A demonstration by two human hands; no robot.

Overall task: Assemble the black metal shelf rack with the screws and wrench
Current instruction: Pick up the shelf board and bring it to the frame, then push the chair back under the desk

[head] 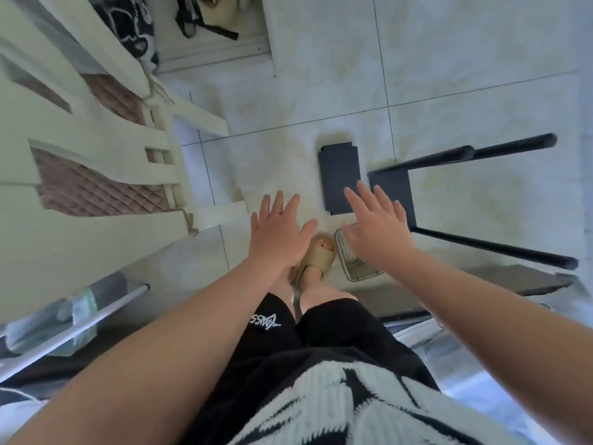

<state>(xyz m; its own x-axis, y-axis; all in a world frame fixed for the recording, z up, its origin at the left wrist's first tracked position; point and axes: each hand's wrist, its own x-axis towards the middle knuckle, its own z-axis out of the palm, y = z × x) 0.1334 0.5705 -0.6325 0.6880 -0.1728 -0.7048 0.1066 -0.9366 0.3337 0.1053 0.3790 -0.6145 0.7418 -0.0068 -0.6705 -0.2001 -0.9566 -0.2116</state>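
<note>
Hovering spread: left hand [278,234], right hand [376,227]

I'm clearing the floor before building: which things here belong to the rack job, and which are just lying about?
Job:
black panel
rack frame, partly built
clear tray, perhaps for screws; contents unclear

Lying about:
chairs
white rod

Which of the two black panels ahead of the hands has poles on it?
The right-hand panel: two black poles run from its corners. The left panel lies flat and bare.
</note>
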